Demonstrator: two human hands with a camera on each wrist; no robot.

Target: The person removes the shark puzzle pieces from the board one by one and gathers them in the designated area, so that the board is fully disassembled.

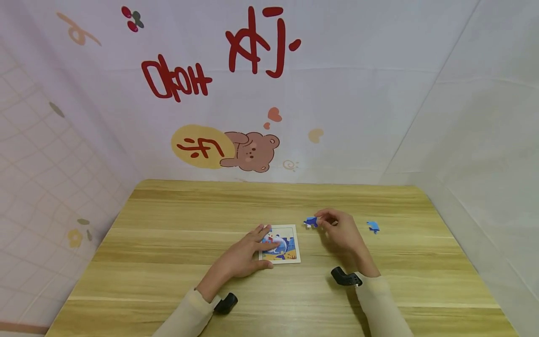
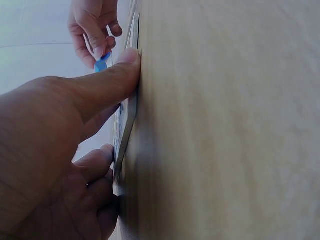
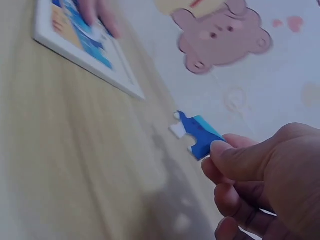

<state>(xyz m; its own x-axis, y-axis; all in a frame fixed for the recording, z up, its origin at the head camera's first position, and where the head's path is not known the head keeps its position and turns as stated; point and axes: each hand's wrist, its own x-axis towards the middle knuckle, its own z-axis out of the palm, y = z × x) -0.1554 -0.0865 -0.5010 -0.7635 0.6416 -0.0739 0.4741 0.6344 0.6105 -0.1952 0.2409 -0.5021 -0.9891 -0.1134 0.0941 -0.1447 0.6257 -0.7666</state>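
A square jigsaw puzzle with a white frame (image 1: 298, 252) lies on the table, partly filled with a blue sea picture. My left hand (image 1: 244, 255) rests over its left side, fingers spread and fairly straight across the picture. In the left wrist view the thumb (image 2: 107, 85) touches the board's edge. To the right of the board, my right hand (image 1: 343, 231) pinches a blue puzzle piece (image 3: 200, 137) between thumb and fingers, held just above the table. Another light-blue puzzle piece (image 1: 373, 227) lies loose further right. Part of the picture is hidden under the left hand.
The wooden table (image 1: 168, 224) has a white cloth backdrop (image 1: 358, 93) along its far edge, printed with a bear (image 1: 252, 152) and red characters. White cloth walls flank both sides. A black wrist camera sits on each wrist.
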